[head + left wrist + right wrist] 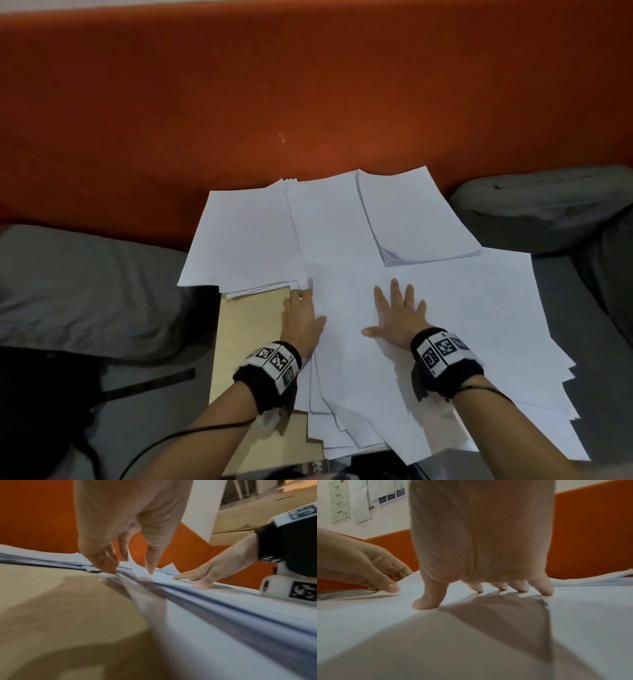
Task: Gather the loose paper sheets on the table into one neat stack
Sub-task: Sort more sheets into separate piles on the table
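Note:
Several white paper sheets [462, 308] lie fanned and overlapping across a small wooden table [253, 329]. A thicker pile [418, 219] sits at the far right, and more sheets [239, 240] spread to the far left. My left hand [303, 298] is at the left edge of the middle sheets. In the left wrist view this left hand [130, 570] pinches that paper edge [164, 577], thumb on top and fingers at the edge. My right hand [397, 308] lies flat with spread fingers on the top sheet. In the right wrist view the right hand [484, 596] presses its fingertips [546, 592] onto the paper.
An orange upholstered back [308, 102] rises right behind the table. Grey cushions lie to the left [85, 284] and right [541, 205]. Sheets overhang the table's right and near edges. A black strap [147, 383] and a cable lie at the lower left.

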`<action>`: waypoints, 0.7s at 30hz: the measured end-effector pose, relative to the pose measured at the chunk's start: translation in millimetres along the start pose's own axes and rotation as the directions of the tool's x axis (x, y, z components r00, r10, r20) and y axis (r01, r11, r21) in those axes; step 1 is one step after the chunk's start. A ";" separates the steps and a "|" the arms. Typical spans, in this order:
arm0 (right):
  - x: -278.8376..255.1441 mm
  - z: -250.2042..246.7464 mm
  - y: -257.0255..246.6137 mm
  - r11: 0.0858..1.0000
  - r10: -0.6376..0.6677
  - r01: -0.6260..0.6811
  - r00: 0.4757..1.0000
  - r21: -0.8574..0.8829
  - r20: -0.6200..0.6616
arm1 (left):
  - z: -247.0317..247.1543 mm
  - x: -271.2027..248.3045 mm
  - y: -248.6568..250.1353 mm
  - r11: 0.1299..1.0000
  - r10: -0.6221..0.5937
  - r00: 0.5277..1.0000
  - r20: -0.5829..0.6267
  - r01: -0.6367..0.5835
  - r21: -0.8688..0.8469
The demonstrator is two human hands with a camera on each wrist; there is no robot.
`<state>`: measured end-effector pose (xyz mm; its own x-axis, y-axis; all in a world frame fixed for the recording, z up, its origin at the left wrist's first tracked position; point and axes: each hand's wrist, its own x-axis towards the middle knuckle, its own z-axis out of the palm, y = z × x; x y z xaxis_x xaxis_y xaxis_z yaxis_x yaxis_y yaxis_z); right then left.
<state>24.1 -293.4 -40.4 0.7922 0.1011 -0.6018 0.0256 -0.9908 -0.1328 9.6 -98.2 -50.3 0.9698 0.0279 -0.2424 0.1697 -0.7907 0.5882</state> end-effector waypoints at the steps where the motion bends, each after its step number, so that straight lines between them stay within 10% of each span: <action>1: -0.9 1.6 -0.2 1.000 -0.002 0.002 1.000 0.005 -0.004 | 1.0 -2.0 4.3 0.999 -0.003 0.999 0.050 0.001 0.048; 10: -10.5 -0.6 -5.4 0.989 -0.002 0.016 0.995 0.144 -0.095 | -0.8 -6.1 6.5 0.841 -0.114 0.984 0.140 0.170 -0.514; 15: -11.7 -18.2 4.3 0.769 0.134 0.130 0.925 0.626 -0.356 | -49.5 8.8 -16.3 0.813 -0.092 0.995 -0.024 0.061 -0.579; 21: -2.7 -13.3 -5.3 0.661 0.181 0.102 0.940 0.744 -0.289 | -79.3 11.4 -42.7 0.781 0.012 0.986 -0.166 -0.112 -0.614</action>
<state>30.0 -289.7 -27.7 0.9256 -0.1097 -0.3622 -0.3559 -0.5777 -0.7346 27.3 -15.7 -16.9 0.9873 0.1196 -0.1044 0.1313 -0.2453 0.9605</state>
